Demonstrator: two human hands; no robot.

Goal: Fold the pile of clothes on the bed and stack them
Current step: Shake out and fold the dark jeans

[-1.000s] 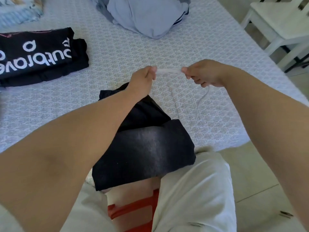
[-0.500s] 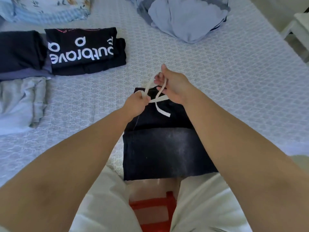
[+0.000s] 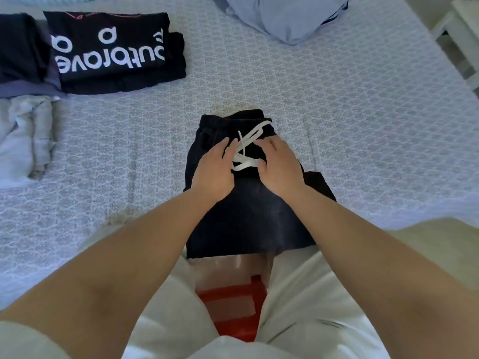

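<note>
As we read across from the left, we meet a crumpled pale garment [image 3: 24,141], then folded dark clothes [image 3: 18,51] and a folded black printed T-shirt [image 3: 114,51], all lying well apart from the work in hand. Near the middle of the bed [image 3: 350,112], at its near edge, lie the folded dark shorts [image 3: 248,216], waistband away from us, with the white drawstring [image 3: 245,151] looped on top. Our left hand [image 3: 212,172] rests flat on the shorts, fingers straight, its grip holding nothing; our right hand [image 3: 281,169] likewise lies open on the cloth, fingertips touching the drawstring. We judge the step to be tidying the cord and pressing the fold flat. Next we would need to lift the shorts from beneath with both hands, keeping the fold closed, and carry them left onto the stack. At the far right an unfolded light-blue heap [image 3: 285,16] awaits, beside a white chair [image 3: 464,27].
</note>
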